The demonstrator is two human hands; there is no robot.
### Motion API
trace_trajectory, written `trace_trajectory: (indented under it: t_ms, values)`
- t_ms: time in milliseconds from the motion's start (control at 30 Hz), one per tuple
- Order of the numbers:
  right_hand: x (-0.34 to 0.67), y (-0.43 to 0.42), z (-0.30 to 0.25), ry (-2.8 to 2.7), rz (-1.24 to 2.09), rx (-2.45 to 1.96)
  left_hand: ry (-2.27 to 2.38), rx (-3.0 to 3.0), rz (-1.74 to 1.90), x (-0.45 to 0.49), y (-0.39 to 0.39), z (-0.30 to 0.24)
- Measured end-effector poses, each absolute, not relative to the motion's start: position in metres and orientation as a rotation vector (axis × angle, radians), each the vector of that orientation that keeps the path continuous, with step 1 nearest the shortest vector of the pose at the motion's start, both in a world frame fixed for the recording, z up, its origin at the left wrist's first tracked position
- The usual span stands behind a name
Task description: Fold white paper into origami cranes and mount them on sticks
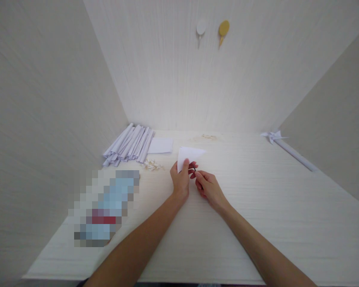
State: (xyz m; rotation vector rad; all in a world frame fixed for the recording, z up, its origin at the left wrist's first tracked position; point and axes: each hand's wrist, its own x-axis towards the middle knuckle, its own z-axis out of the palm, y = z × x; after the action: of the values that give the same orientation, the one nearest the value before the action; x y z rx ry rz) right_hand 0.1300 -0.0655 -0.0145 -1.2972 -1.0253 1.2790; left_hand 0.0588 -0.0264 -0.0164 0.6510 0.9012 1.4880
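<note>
My left hand (181, 179) grips a folded piece of white paper (190, 153), thumb on top and fingers beneath. The paper comes to a point on its right side. Just to the right, my right hand (208, 187) is closed around a thin dark tool (194, 168). Only a short length of it shows near the paper's lower edge, close to my left fingertips; its kind is hidden by my fingers.
Rolled paper tubes (133, 143) lie piled at the back left, beside flat white paper (160, 145) and small pale pieces (152, 165). A blurred-out object (110, 209) is at the left. A paper pinwheel (273, 136) on a paper stick (295, 155) lies along the right wall.
</note>
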Motion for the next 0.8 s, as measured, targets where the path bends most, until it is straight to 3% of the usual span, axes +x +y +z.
trace_trajectory:
  t_ms: [800]
  values:
    - [0.13, -0.0667, -0.0156, -1.057, 1.238, -1.313, 0.91, 0.652, 1.491, 0.0596, -0.0271, -0.0152]
